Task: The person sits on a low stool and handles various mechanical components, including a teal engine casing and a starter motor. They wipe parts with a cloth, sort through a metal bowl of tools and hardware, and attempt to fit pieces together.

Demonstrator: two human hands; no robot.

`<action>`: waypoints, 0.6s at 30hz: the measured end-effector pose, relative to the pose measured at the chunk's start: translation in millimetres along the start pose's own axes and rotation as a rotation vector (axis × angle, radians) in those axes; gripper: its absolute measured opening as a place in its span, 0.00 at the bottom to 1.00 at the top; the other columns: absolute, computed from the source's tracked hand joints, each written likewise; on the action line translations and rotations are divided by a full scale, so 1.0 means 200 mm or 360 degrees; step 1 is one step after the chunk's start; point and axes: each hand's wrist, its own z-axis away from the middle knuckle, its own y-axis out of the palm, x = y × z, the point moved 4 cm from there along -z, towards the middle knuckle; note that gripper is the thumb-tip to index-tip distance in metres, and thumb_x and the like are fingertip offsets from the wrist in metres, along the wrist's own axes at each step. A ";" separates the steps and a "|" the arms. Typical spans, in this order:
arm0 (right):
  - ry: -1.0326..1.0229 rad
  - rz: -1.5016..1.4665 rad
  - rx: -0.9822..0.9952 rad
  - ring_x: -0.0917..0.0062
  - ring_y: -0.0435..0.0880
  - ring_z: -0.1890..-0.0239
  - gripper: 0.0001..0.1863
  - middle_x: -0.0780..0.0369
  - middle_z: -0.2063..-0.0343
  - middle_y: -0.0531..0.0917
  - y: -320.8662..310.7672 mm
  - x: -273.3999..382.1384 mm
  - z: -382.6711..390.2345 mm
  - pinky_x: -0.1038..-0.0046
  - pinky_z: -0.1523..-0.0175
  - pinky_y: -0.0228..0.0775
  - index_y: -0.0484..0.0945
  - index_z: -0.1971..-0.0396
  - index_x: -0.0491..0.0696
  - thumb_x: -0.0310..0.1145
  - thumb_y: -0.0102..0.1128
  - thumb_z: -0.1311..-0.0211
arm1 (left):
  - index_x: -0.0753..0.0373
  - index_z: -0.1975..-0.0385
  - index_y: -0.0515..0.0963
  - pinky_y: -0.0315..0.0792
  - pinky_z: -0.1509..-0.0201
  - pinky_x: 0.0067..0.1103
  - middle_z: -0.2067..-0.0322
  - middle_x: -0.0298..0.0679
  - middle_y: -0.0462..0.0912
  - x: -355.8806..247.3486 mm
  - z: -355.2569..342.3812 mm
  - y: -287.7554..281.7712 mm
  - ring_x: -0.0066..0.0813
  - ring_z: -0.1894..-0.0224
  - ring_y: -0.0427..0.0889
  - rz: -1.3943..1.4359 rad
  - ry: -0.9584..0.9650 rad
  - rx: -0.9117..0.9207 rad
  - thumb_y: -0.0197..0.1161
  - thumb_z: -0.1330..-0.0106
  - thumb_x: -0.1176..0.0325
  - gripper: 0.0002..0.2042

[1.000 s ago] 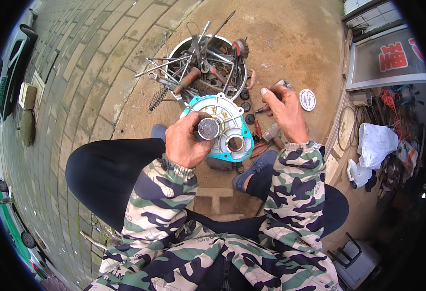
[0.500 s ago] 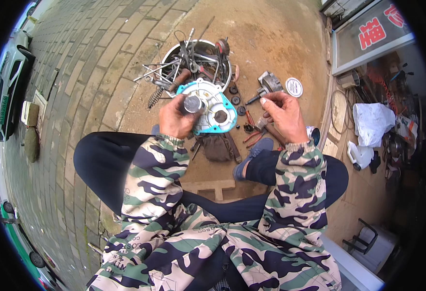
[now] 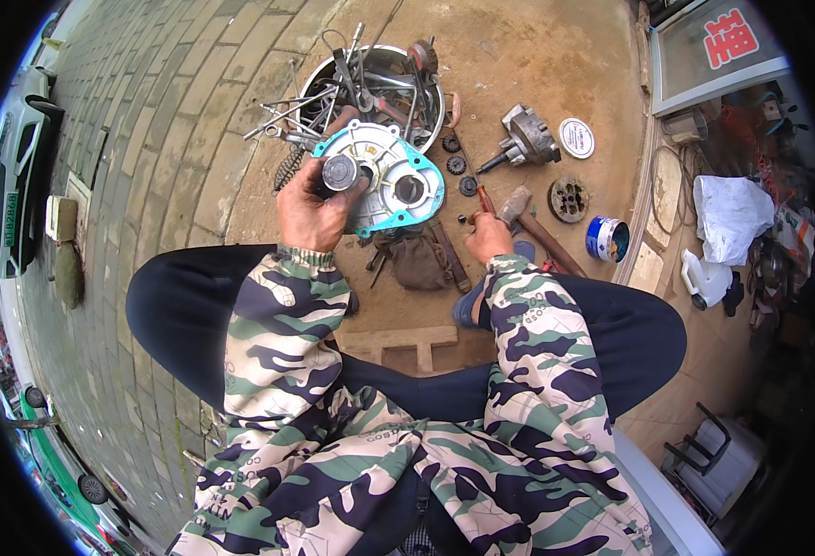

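Note:
My left hand (image 3: pixel 310 206) holds up a round metal engine cover (image 3: pixel 391 181) with a teal gasket rim, fingers wrapped around a short grey cylinder (image 3: pixel 340 171) set in it. My right hand (image 3: pixel 487 233) is down low on the ground, closed on the wooden handle of a hammer (image 3: pixel 526 215) whose head lies just right of it. Small black gears (image 3: pixel 455 164) lie on the ground between the cover and the hammer.
A metal basin (image 3: pixel 375 79) full of wrenches and rods stands ahead. A grey engine part (image 3: pixel 524 139), a round lid (image 3: pixel 576 137), a clutch disc (image 3: pixel 568 198) and a blue tin (image 3: pixel 607 239) lie to the right. A dark cloth (image 3: pixel 419 263) and wooden stool (image 3: pixel 398 343) sit near my legs.
My right hand came down from the area beside the cover to the hammer handle on the ground. The left hand keeps the cover raised.

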 end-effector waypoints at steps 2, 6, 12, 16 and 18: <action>-0.0348 0.0004 0.0158 0.48 0.85 0.50 0.16 0.44 0.55 0.85 0.15 0.29 0.03 0.53 0.45 0.77 0.83 0.53 0.44 0.32 0.64 0.41 | 0.68 0.57 0.83 0.78 0.51 0.21 0.60 0.35 0.88 -0.16 -0.01 -0.10 0.21 0.58 0.84 -0.0105 0.0039 -0.0081 0.78 0.42 0.79 0.14; -0.0889 0.0082 0.0152 0.48 0.85 0.56 0.11 0.47 0.60 0.84 0.44 0.59 0.12 0.51 0.51 0.78 0.80 0.59 0.43 0.30 0.63 0.41 | 0.68 0.57 0.83 0.79 0.52 0.21 0.62 0.37 0.89 -0.12 -0.01 -0.11 0.21 0.59 0.85 -0.0206 0.0007 -0.0124 0.77 0.44 0.78 0.15; -0.1162 -0.0092 0.0156 0.48 0.82 0.50 0.17 0.43 0.52 0.81 0.95 0.73 0.08 0.49 0.47 0.74 0.79 0.50 0.41 0.29 0.60 0.39 | 0.68 0.59 0.82 0.78 0.55 0.20 0.64 0.35 0.88 -0.14 -0.01 -0.06 0.18 0.61 0.83 -0.0202 0.0015 -0.0070 0.78 0.43 0.77 0.14; -0.0777 -0.0327 0.0584 0.46 0.68 0.33 0.26 0.43 0.36 0.71 1.08 0.74 0.06 0.45 0.29 0.55 0.73 0.38 0.41 0.30 0.55 0.37 | 0.69 0.58 0.82 0.78 0.54 0.20 0.63 0.37 0.88 -0.17 0.00 -0.08 0.20 0.61 0.84 -0.0245 -0.0038 -0.0097 0.78 0.42 0.77 0.14; -0.1057 -0.0086 0.0283 0.50 0.81 0.49 0.20 0.46 0.52 0.82 1.13 0.68 0.06 0.50 0.46 0.72 0.78 0.45 0.41 0.30 0.55 0.34 | 0.68 0.58 0.81 0.78 0.51 0.21 0.60 0.38 0.89 -0.16 0.00 -0.08 0.22 0.58 0.85 -0.0240 -0.0062 -0.0119 0.78 0.43 0.79 0.15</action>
